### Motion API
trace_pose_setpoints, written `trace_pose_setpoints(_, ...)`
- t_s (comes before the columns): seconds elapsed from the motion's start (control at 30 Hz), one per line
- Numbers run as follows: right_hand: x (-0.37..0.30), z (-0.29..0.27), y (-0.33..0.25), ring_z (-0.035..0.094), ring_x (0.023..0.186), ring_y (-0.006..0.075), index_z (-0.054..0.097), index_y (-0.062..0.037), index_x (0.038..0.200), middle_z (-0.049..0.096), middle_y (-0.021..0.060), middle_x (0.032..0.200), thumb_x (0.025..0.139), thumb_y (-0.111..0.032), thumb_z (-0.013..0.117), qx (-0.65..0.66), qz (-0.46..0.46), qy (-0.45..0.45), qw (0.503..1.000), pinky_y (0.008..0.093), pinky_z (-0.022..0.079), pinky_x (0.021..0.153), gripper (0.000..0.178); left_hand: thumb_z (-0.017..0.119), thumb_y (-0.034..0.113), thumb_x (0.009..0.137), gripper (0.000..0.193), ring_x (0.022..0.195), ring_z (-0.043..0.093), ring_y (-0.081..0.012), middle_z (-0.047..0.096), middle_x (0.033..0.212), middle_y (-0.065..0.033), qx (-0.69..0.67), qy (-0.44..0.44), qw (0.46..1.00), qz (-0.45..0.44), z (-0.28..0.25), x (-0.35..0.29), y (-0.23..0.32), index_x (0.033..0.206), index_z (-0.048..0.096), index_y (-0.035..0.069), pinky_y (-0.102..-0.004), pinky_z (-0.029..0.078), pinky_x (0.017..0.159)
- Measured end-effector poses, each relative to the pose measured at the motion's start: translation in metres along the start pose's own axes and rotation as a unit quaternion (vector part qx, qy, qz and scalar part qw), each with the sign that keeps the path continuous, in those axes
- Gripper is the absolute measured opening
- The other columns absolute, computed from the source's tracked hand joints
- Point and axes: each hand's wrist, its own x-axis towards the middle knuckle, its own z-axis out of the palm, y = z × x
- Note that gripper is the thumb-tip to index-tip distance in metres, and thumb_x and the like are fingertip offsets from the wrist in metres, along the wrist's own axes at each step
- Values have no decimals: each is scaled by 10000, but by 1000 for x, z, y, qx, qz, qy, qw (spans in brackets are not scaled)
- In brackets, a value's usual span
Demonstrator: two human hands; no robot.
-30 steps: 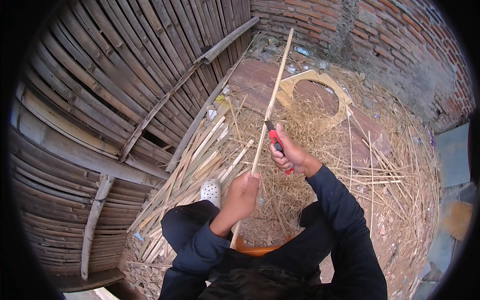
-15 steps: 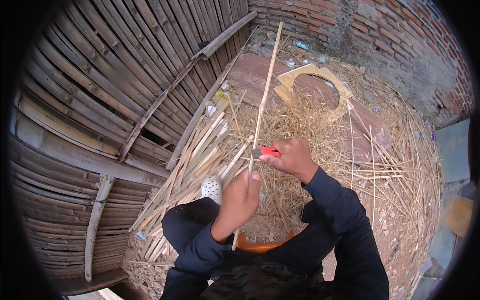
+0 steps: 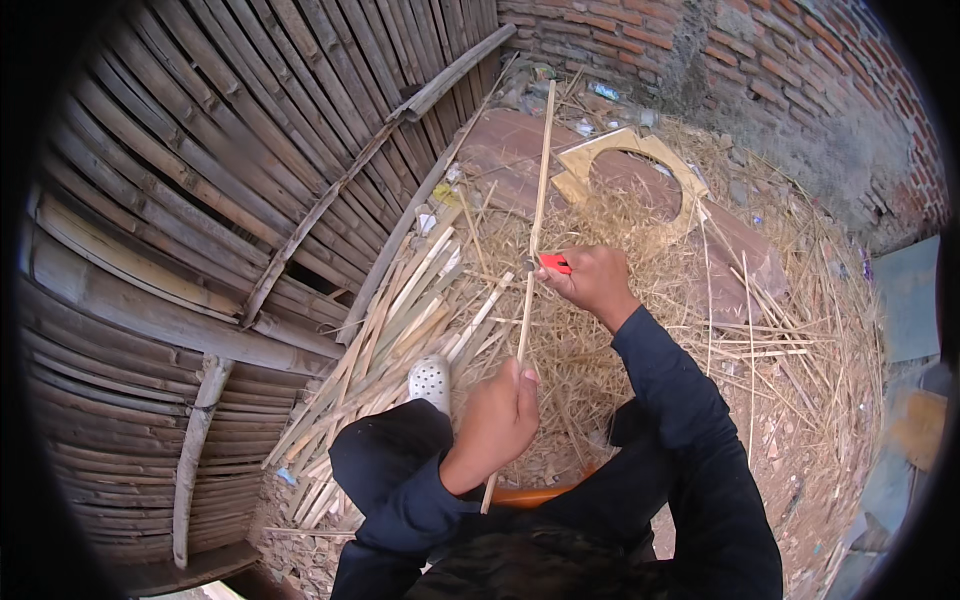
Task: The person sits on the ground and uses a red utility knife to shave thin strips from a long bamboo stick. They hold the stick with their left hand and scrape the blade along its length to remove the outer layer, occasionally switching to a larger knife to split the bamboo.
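A long pale bamboo strip runs away from my lap toward the far wall. My left hand is closed around its near part, with a short tail of the strip showing below the wrist. Farther up, my right hand grips a red-handled utility knife, whose blade lies against the strip. The exact angle of the blade is hard to make out. Curly bamboo shavings cover the ground beyond and below my hands.
Split bamboo strips lie piled on the left, near my white clog. A wooden board with a round hole rests on the shavings. A bamboo-slat wall stands left, a brick wall behind. Something orange shows beneath me.
My right hand has slid the knife away from me along the strip. My left hand has come nearer to my body, drawing the strip's far end back.
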Motion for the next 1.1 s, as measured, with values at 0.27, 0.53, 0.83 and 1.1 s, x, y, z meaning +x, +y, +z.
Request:
trace_pose_setpoints(0.27, -16, -12, -39, 578, 477, 334, 654, -91, 670, 542, 134, 506, 854, -580, 555, 274, 102, -180, 939, 434, 437, 480, 531, 419, 258, 1010, 264, 438, 324, -48, 366, 547, 65, -430, -33, 886, -170, -5, 12, -27, 882, 523, 52, -248, 275, 418)
trace_pose_setpoints(0.53, -23, -23, -45, 554, 487, 346, 583, -78, 636, 523, 128, 505, 837, -580, 567, 145, -10, -109, 983, 426, 418, 464, 541, 415, 262, 1018, 239, 426, 266, -73, 311, 540, 41, -442, -106, 873, -175, -18, 7, -15, 912, 496, 64, -244, 247, 448)
trace_pose_setpoints(0.83, -30, -27, -55, 592, 462, 281, 664, -138, 652, 576, 83, 515, 786, -615, 605, 149, -67, -81, 983, 375, 448, 429, 500, 423, 266, 1016, 227, 446, 250, -55, 305, 555, 59, -476, -141, 851, -172, -24, 5, -12, 904, 484, 79, -232, 228, 449)
trace_pose_setpoints(1.1, -11, 0, -12, 582, 442, 276, 642, -119, 610, 553, 86, 477, 793, -644, 576, 49, -8, -12, 999, 390, 442, 416, 560, 410, 264, 1021, 217, 446, 248, -70, 287, 557, 45, -500, -177, 827, -188, -24, 1, -9, 916, 471, 85, -249, 246, 462)
